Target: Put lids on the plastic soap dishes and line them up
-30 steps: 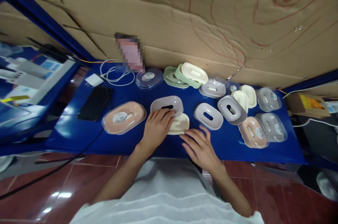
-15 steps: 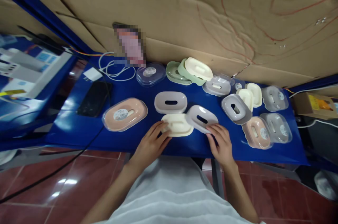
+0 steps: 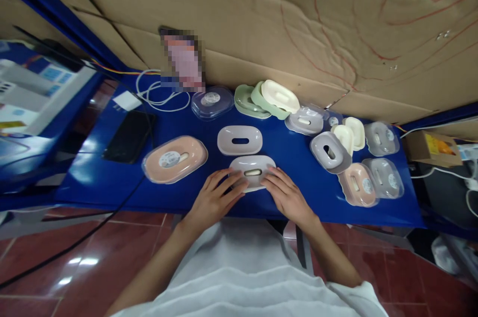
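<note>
A pale lilac-grey soap dish [image 3: 255, 161] with an oval slot sits over a cream dish part near the table's front edge. Through the slot, the cream piece's ridge [image 3: 253, 172] shows; the rest of that piece is nearly all hidden. My left hand [image 3: 218, 193] grips the left end of the soap dish, fingers bent over its rim. At the right end, my right hand [image 3: 286, 192] holds the rim with its fingers on the inside edge. Just behind lies another lilac-grey slotted dish [image 3: 240, 133], apart from both hands.
On the blue table [image 3: 186, 196], a pink soap dish with a clear lid [image 3: 155, 166] and a black phone-like slab [image 3: 129, 137] lie left. Green and cream dishes [image 3: 280, 96] are stacked at the back. Several grey, cream and pink dishes [image 3: 357, 190] crowd the right.
My right hand has brought the lilac-grey soap dish leftward, from beside the cream piece to on top of it. My left hand has stayed at the left end.
</note>
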`<action>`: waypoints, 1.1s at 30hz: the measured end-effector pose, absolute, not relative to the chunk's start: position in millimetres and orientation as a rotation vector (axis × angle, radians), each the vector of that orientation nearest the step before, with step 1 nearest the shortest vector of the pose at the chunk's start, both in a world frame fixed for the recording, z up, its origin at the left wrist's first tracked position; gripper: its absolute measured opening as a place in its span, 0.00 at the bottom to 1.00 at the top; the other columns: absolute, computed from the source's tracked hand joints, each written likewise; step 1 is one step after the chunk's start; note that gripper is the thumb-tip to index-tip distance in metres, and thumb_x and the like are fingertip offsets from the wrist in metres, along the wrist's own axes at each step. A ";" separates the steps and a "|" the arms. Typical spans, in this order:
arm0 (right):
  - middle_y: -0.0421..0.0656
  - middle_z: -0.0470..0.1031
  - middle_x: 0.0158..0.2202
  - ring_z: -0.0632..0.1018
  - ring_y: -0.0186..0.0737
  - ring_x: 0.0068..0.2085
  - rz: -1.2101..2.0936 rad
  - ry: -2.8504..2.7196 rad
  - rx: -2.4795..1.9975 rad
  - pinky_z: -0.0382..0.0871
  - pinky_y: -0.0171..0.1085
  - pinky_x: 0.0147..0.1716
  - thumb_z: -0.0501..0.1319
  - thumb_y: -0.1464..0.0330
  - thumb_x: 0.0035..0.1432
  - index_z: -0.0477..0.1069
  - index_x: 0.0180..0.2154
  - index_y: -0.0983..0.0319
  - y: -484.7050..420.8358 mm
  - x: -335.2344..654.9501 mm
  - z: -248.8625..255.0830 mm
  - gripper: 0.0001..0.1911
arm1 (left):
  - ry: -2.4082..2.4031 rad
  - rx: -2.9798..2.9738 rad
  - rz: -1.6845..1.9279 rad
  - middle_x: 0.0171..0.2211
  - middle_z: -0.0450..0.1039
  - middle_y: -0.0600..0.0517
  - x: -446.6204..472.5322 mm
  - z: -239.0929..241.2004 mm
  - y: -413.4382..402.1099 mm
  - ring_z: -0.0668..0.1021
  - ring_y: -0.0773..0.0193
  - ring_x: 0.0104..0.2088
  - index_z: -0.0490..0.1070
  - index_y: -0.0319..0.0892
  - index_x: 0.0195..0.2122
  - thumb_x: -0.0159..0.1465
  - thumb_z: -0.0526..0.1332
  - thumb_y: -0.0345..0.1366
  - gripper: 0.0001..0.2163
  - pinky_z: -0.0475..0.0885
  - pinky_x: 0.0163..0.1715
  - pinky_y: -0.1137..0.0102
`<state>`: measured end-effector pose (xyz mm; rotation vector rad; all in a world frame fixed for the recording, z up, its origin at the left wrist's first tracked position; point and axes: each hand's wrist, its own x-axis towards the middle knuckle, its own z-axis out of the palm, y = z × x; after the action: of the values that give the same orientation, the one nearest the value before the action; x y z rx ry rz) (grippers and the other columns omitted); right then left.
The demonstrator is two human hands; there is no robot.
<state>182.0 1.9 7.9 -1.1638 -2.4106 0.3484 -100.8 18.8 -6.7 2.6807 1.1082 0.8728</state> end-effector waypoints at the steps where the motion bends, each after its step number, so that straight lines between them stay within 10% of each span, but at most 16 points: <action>1: 0.46 0.79 0.61 0.69 0.45 0.72 0.342 -2.429 -1.147 0.65 0.54 0.73 0.54 0.78 0.74 0.73 0.64 0.59 2.0 182.0 6.2 0.23 | 1.095 2.694 0.885 0.57 0.81 0.46 -101.1 -7.2 18.6 0.79 0.50 0.60 0.76 0.46 0.59 0.70 0.67 0.29 0.17 0.74 0.61 0.53; 14: 0.52 0.68 0.71 0.69 0.57 0.72 0.012 -2.091 -1.615 0.62 0.60 0.71 0.60 0.55 0.72 0.66 0.70 0.60 158.7 304.2 58.7 0.31 | 0.978 2.553 0.921 0.57 0.78 0.44 -96.3 -6.2 26.5 0.78 0.52 0.61 0.77 0.45 0.57 0.72 0.64 0.30 0.14 0.78 0.61 0.54; 21: 0.52 0.85 0.52 0.84 0.57 0.54 0.264 -1.836 -1.704 0.77 0.55 0.59 0.60 0.48 0.69 0.83 0.53 0.62 191.7 341.1 40.3 0.27 | 1.009 2.509 0.989 0.57 0.78 0.44 -95.4 -7.5 25.9 0.77 0.52 0.62 0.77 0.45 0.57 0.72 0.64 0.29 0.14 0.77 0.62 0.54; 27: 0.51 0.78 0.64 0.77 0.56 0.65 0.395 -1.884 -1.633 0.68 0.56 0.67 0.68 0.48 0.62 0.76 0.63 0.58 187.7 344.5 36.7 0.33 | 0.975 2.472 0.967 0.57 0.78 0.45 -95.3 -8.1 32.5 0.77 0.53 0.63 0.77 0.46 0.57 0.72 0.64 0.29 0.14 0.77 0.62 0.53; 33: 0.51 0.84 0.53 0.84 0.54 0.52 0.383 -1.699 -1.658 0.76 0.54 0.58 0.66 0.47 0.63 0.81 0.56 0.60 194.7 348.3 33.9 0.29 | 0.953 2.473 0.970 0.57 0.78 0.45 -92.4 -5.7 35.4 0.77 0.52 0.63 0.77 0.46 0.56 0.71 0.65 0.28 0.14 0.78 0.62 0.53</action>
<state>348.3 194.7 33.9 -1.6584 -1.6992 0.3829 -92.4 35.4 -5.7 2.4734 0.9530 0.9705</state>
